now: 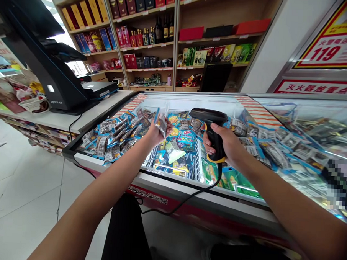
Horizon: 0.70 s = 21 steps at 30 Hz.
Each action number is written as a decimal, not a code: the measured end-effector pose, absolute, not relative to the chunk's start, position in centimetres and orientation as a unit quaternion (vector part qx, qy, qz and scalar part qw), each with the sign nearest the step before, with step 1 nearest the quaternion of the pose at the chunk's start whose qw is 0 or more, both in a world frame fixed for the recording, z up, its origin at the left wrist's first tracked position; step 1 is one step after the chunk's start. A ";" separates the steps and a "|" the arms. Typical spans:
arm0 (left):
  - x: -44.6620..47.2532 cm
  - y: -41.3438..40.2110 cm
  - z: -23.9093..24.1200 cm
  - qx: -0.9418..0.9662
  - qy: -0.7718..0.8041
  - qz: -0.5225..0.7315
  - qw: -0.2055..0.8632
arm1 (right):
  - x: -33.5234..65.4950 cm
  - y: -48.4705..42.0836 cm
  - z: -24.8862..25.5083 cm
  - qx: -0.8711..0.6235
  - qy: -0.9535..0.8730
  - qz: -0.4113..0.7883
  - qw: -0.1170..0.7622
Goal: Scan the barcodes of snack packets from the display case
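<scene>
My left hand [156, 132] holds up a small packaged ice cream [161, 124] over the open chest freezer [188, 186]. To its right, my right hand [223, 144] grips a black barcode scanner [210, 120] by its handle, with the scanner's head turned toward the package. A black cable [187, 199] hangs from the scanner's handle over the freezer's front rim. Under both hands lie several wrapped ice creams [178, 143] in wire baskets.
A white counter [76, 118] with a black checkout terminal [47, 63] stands at the left. Shelves of bottles and boxes [154, 33] line the back wall. The freezer's sliding glass lid [306, 128] covers its right half. Pale floor tiles [24, 185] lie at the lower left.
</scene>
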<state>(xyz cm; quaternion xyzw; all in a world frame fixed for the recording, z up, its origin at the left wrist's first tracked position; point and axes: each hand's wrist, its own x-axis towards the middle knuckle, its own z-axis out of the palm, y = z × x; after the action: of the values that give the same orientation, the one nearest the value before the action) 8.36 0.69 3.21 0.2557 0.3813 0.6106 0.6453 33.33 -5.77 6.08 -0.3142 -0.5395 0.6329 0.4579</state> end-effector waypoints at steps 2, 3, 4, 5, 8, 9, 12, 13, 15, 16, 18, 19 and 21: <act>8.3 0.7 2.8 0.261 0.401 0.606 0.636 | 33.2 -5.8 6.0 -0.312 -0.540 0.632 0.460; 8.3 0.8 2.7 0.263 0.414 0.604 0.628 | 33.2 -5.7 5.9 -0.313 -0.539 0.631 0.462; 8.3 0.8 2.6 0.259 0.427 0.602 0.623 | 33.3 -5.7 5.8 -0.313 -0.539 0.630 0.463; 8.4 0.8 2.6 0.247 0.436 0.601 0.622 | 33.3 -5.6 5.7 -0.314 -0.538 0.629 0.464; 9.0 0.5 2.9 0.191 0.438 0.605 0.637 | 33.4 -5.5 5.6 -0.320 -0.528 0.638 0.461; 9.3 0.3 3.0 0.184 0.439 0.607 0.636 | 33.4 -5.5 5.6 -0.324 -0.518 0.644 0.460; 10.8 -0.5 3.0 0.233 0.463 0.616 0.594 | 32.9 -6.0 5.9 -0.337 -0.481 0.677 0.444; 11.3 -0.7 2.8 0.263 0.471 0.618 0.572 | 32.6 -6.3 5.9 -0.335 -0.470 0.692 0.434; 12.1 -1.0 2.3 0.320 0.481 0.620 0.530 | 31.9 -6.9 6.0 -0.322 -0.451 0.723 0.413; 12.4 -1.0 2.1 0.344 0.486 0.621 0.510 | 31.6 -7.1 6.0 -0.312 -0.440 0.736 0.409; 12.8 -0.9 1.6 0.391 0.503 0.617 0.462 | 31.1 -7.5 5.8 -0.297 -0.421 0.746 0.422; 12.8 -0.9 1.5 0.414 0.513 0.614 0.435 | 30.9 -7.5 5.6 -0.293 -0.413 0.744 0.437; 12.8 -0.9 1.3 0.465 0.525 0.597 0.389 | 30.9 -7.3 5.3 -0.289 -0.399 0.734 0.467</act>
<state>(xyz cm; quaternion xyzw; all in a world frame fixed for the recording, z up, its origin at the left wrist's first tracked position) 12.77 -0.92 1.35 0.4653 0.5252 0.5967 0.3894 30.92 -7.25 5.34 -0.2895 -0.3988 0.7341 0.4671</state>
